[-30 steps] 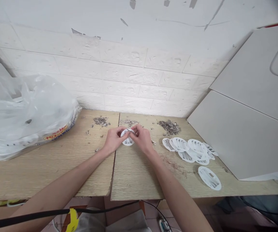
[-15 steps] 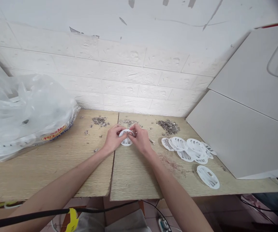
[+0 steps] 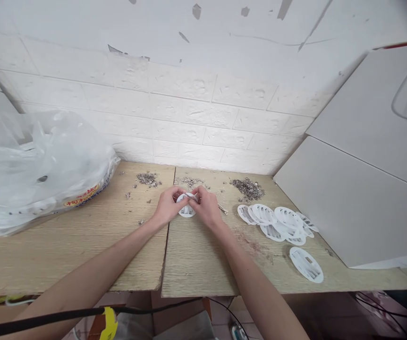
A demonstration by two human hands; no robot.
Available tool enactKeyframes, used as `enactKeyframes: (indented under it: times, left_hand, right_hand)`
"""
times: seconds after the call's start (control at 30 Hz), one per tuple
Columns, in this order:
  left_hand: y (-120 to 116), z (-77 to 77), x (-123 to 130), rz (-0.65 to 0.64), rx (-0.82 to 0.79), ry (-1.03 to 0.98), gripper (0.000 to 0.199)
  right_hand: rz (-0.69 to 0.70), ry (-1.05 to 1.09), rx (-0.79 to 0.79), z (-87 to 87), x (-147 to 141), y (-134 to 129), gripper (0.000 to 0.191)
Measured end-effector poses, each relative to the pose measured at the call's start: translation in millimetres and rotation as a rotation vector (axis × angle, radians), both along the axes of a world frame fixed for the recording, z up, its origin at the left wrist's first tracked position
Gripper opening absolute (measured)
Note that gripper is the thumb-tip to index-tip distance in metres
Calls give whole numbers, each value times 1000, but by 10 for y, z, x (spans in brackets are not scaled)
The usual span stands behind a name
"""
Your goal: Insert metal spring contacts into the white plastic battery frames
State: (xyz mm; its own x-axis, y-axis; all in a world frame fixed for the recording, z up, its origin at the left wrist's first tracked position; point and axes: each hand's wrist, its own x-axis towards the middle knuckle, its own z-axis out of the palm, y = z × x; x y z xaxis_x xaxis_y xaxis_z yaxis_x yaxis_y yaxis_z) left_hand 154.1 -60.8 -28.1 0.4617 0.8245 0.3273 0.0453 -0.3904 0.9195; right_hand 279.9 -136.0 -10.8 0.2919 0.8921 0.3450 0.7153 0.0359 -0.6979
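Observation:
A round white plastic plate (image 3: 186, 211) with slots and small metal pieces in it is held between my two hands, just above the table seam. My left hand (image 3: 170, 204) grips its left edge, thumb on top. My right hand (image 3: 206, 205) pinches at its upper right, fingertips close to the left thumb; a small part under them is too hidden to name. Metal tweezers (image 3: 222, 209) lie on the table just right of my right hand. Behind the hands is a thin scatter of small metal pieces (image 3: 189, 181).
Further heaps of small metal parts lie at the back left (image 3: 147, 179) and back right (image 3: 249, 189). Several white round plates (image 3: 288, 218) overlap on the right, with a single plate (image 3: 306, 265) nearer the edge. A large plastic bag (image 3: 47, 165) fills the left. Grey panels (image 3: 359, 198) border the right.
The view has shifted slightly, so everything sits a little lower. Both thumbs have come closer together over the upper part of the plate; both hands still hold it.

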Motion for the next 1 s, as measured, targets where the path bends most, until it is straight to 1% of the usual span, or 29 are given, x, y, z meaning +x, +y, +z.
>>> enactKeyframes:
  times: [0.07, 0.13, 0.23, 0.3, 0.37, 0.5, 0.63, 0.8, 1.0]
  left_hand:
    - [5, 14, -11, -21, -43, 38, 20]
    - [4, 47, -26, -30, -13, 127, 17]
    - [-9, 100, -40, -15, 139, 300, 11]
    - [-22, 123, -35, -3, 246, 383, 8]
    - [-35, 133, -23, -9, 295, 442, 10]
    - [-55, 137, -6, -40, 273, 533, 13]
    - [-58, 117, -8, -31, 324, 556, 11]
    - [-53, 82, -7, -18, 336, 577, 12]
    - [-70, 135, 3, -36, 311, 669, 13]
  right_hand:
    - [16, 14, -17, 2, 1, -6, 14]
    - [37, 28, -52, 8, 7, -8, 11]
    - [51, 42, -147, 23, 29, -7, 6]
    - [45, 57, -217, 35, 50, -7, 6]
    - [41, 69, -264, 48, 70, -11, 7]
    - [58, 71, -304, 65, 94, -26, 8]
    - [84, 76, -305, 67, 96, -31, 9]
    - [65, 75, -310, 61, 87, -17, 9]
    - [54, 66, -333, 80, 65, -14, 5]
